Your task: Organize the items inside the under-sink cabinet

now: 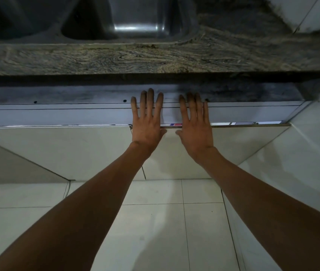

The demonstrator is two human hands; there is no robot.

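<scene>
while resting the left hand [147, 122] and right hand [195, 124] flat, fingers straight and empty, at the top edge of the cabinet doors [77, 149], hook fingertips behind the ajar right door [243, 142] and pull evenly to expose the items [175, 124], glimpsed only as coloured slivers.

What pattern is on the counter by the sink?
Swirly grey-brown stone veins across the countertop, seen best in the head view.

The cabinet doors [57, 151] hide the inside; only thin coloured slivers [175, 124] in the gap above the right door show, too small to name. The sink [135, 16] is cut by the top edge; the bench [252, 36] blurs at upper right. Whether left grip [147, 124] and right grip [196, 128] touch the front cannot be told.
</scene>
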